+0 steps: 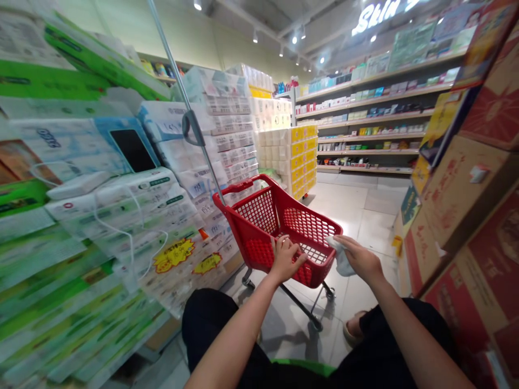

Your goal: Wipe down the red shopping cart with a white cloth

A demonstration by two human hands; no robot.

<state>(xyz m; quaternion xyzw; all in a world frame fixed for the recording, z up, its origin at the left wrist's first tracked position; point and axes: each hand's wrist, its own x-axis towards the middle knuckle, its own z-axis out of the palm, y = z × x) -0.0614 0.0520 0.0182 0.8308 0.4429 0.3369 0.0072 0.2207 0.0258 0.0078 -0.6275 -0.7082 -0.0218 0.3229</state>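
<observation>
The work in hand looked like wiping the red cart (263, 216) along its near rim. To do that well, the left hand (286, 258) probably needed a firm hold, since the cart stood on castors on the smooth tiled floor (365, 216) and could roll off toward 12 o'clock under a push. The white cloth (338, 256) would do best kept bunched and flat against the plastic. Short strokes along the rim seemed safer than pressing outward, and the open mesh would likely catch a loose corner.

The left hand was curled over the near rim, fingers hooked inside the basket and clamped on it. The right hand (360, 259) was closed around the cloth, which stuck out from its 9 o'clock side and touched the rim at the cart's near right corner. The two hands were apart, the left at 9 o'clock of the right, with a stretch of rim between them.

The cart stood just ahead of both hands at 12 o'clock, its handle at the far end. Stacked tissue packs (121, 216) rose close at the cart's 9 o'clock, and cardboard cartons (458, 200) stood at its 3 o'clock, so the aisle left little room to turn it.
</observation>
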